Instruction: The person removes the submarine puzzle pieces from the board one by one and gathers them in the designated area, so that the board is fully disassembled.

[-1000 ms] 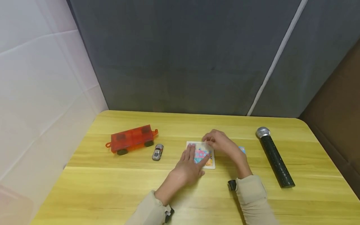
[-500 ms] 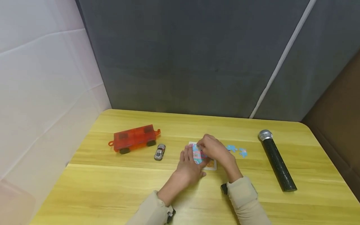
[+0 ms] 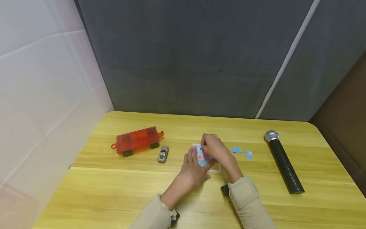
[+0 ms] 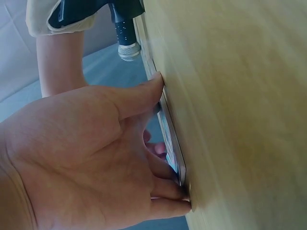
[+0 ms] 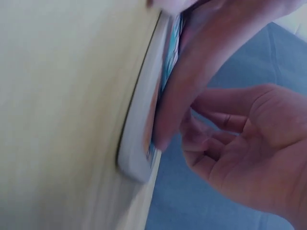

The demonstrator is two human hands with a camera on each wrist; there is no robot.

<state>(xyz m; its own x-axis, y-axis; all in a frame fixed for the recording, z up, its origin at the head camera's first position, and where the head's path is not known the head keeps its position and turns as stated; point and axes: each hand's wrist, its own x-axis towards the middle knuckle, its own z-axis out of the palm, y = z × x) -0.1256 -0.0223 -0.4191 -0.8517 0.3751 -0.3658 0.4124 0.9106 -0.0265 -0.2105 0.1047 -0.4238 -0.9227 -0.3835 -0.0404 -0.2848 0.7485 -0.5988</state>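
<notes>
A small jigsaw puzzle [image 3: 202, 160] in a white-edged tray [image 3: 219, 170] lies on the table. My left hand [image 3: 192, 176] rests across its left and lower part with straight fingers, thumb spread over the lower right. Above the upper part, my right hand [image 3: 215, 148] has its fingers curled and appears to pinch a puzzle piece against the picture; the piece is mostly hidden by the fingers. In the right wrist view the tray [image 5: 134, 129] lies flat, beneath the left hand. Two loose blue pieces, one nearer [image 3: 236, 150] and one farther right [image 3: 248, 154], lie beside the right hand.
A translucent red toy wagon [image 3: 138, 141] stands at the left, with a silver toy car [image 3: 163, 154] between it and the puzzle. To the right lies a black microphone [image 3: 283, 163] with a silver head. A dark panel [image 3: 183, 63] rises behind the wooden table [image 3: 114, 197].
My right hand has moved left from the tray's upper right edge onto the puzzle's upper part, uncovering the loose blue pieces. The left hand stays on the puzzle. The head view has shifted slightly.
</notes>
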